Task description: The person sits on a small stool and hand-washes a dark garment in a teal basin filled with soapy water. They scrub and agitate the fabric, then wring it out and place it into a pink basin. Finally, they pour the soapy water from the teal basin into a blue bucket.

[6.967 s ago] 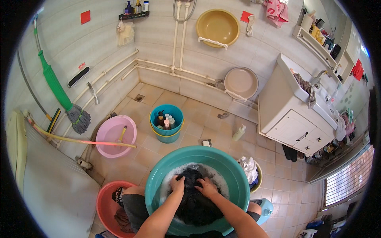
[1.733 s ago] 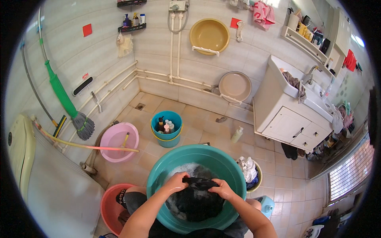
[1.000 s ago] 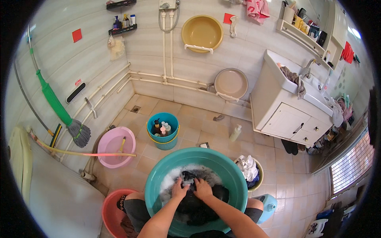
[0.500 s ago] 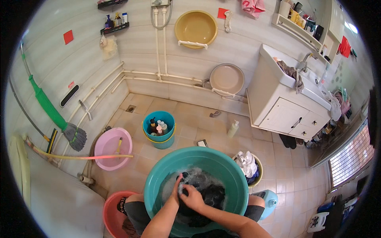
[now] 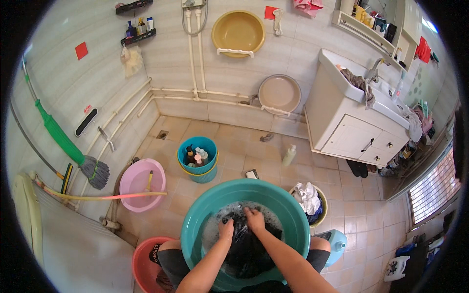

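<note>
A large green basin (image 5: 194,219) stands between my knees with sudsy water in it. A soaked black garment (image 5: 246,249) lies bunched in the water; its kind does not show. At its left side, my left hand (image 5: 225,230) is closed on a fold of the cloth. My right hand (image 5: 255,220) grips the garment near its far edge, fingers curled into it. Both hands are wet and apart, with the dark fabric stretching between them. White foam (image 5: 211,232) rings the cloth.
Right of the basin are a laundry-filled bucket (image 5: 322,218) and a light-blue jug (image 5: 338,248). A red basin (image 5: 141,266) sits at the left, a pink basin (image 5: 129,200) beyond it. Ahead stand a blue bucket (image 5: 198,173) of bottles and a pump bottle (image 5: 289,155).
My hands have moved apart from close together at the left of the water. The right has gone farther forward, and more of the black garment is gathered between them. The view has shifted slightly.
</note>
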The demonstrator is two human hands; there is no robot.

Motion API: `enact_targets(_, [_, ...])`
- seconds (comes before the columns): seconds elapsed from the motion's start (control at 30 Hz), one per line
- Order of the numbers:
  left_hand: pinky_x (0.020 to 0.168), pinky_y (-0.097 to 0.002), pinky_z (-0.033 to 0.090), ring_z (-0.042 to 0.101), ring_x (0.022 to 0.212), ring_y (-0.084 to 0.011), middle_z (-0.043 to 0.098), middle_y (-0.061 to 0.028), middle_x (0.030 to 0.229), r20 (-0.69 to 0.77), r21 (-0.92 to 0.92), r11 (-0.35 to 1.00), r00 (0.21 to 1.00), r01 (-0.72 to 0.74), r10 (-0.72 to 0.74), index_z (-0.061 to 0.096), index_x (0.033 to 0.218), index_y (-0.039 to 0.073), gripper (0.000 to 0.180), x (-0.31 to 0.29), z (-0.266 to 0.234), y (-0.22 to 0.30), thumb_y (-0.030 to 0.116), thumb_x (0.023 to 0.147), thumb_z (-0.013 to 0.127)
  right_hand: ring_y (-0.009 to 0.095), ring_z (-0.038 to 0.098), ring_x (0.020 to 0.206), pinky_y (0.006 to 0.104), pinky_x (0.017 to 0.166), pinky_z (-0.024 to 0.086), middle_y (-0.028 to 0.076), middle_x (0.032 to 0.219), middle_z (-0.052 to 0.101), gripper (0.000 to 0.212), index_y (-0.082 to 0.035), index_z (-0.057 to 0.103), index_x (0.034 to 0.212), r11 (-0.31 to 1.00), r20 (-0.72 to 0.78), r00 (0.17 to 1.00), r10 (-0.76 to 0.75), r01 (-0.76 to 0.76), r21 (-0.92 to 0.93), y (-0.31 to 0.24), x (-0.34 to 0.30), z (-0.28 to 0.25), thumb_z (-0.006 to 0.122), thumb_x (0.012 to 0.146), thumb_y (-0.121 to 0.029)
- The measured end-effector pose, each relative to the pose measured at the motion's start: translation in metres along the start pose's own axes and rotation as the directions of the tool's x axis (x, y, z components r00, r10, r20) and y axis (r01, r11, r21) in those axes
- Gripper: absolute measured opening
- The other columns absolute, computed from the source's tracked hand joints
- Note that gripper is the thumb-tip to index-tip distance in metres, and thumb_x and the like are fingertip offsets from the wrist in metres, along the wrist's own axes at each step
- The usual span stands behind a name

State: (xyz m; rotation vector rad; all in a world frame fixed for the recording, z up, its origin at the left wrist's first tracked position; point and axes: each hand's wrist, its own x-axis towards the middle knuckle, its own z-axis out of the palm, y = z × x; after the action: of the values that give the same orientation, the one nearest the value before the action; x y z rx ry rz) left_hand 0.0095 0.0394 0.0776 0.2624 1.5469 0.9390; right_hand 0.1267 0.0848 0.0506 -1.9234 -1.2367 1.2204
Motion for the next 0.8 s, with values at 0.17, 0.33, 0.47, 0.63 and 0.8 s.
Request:
enact_targets(0.17, [0.085, -0.0363, 0.039, 0.049, 0.104, -0.0294, 0.051, -0.0171, 0.113, -0.329, 0.078, 0.965, 0.907, -0.252, 0.263, 0.047, 0.116, -0.001, 0.05, 0.039, -0.026, -0.015, 0.026, 0.077, 0.063, 0.035, 0.056, 0.094, 0.0417, 0.081, 0.043, 0.021, 0.104, 0.057, 0.062, -0.001, 0.05, 0.113, 0.856, 0.222, 0.964, -0.145, 0.235, -0.461, 0.011, -0.018, -0.006, 0.058, 0.076, -0.05])
enact_targets(0.33, [0.09, -0.0423, 0.038, 0.039, 0.117, -0.0322, 0.036, -0.0156, 0.132, -0.284, 0.248, 0.966, 0.959, 0.076, -0.003, 0.034, 0.13, 0.005, 0.056, 0.041, -0.025, -0.028, 0.012, 0.081, 0.06, 0.035, 0.051, 0.104, 0.041, 0.084, 0.044, 0.023, 0.112, 0.052, 0.062, -0.002, 0.04, 0.123, 0.848, 0.235, 0.972, 0.006, 0.12, -0.517, 0.036, 0.007, -0.011, 0.062, 0.075, -0.035])
enact_targets(0.47, [0.088, -0.0413, 0.037, 0.041, 0.113, -0.0292, 0.04, -0.0111, 0.129, 0.166, -0.109, 0.99, 0.984, 0.089, -0.071, 0.04, 0.127, 0.008, 0.063, 0.022, -0.013, -0.014, 0.045, 0.079, 0.058, 0.034, 0.057, 0.089, 0.0406, 0.074, 0.046, 0.017, 0.102, 0.058, 0.045, -0.007, 0.048, 0.115, 0.954, 0.04, 0.982, -0.186, 0.19, -0.23, 0.035, -0.014, 0.022, 0.059, 0.076, -0.024])
enact_targets(0.63, [0.082, -0.0394, 0.04, 0.046, 0.105, -0.028, 0.047, -0.0141, 0.119, 0.408, -0.346, 0.866, 0.889, 0.362, -0.209, 0.047, 0.118, 0.008, 0.063, 0.048, -0.025, -0.034, 0.051, 0.074, 0.057, 0.032, 0.058, 0.07, 0.0371, 0.061, 0.048, 0.013, 0.076, 0.057, 0.027, -0.012, 0.059, 0.094, 0.723, 0.204, 0.744, -0.636, 0.667, -0.177, -0.033, -0.122, 0.017, 0.059, 0.077, -0.034])
enact_targets(0.8, [0.08, -0.0386, 0.04, 0.05, 0.095, -0.0279, 0.052, -0.0145, 0.108, 0.139, -0.312, 0.925, 0.974, 0.216, -0.181, 0.05, 0.11, 0.003, 0.049, 0.047, -0.006, -0.046, 0.037, 0.076, 0.057, 0.031, 0.06, 0.061, 0.0381, 0.052, 0.049, 0.013, 0.071, 0.061, 0.027, -0.009, 0.065, 0.076, 0.437, 0.243, 0.533, -0.811, 0.827, -0.354, -0.012, -0.091, 0.024, 0.055, 0.081, -0.034])
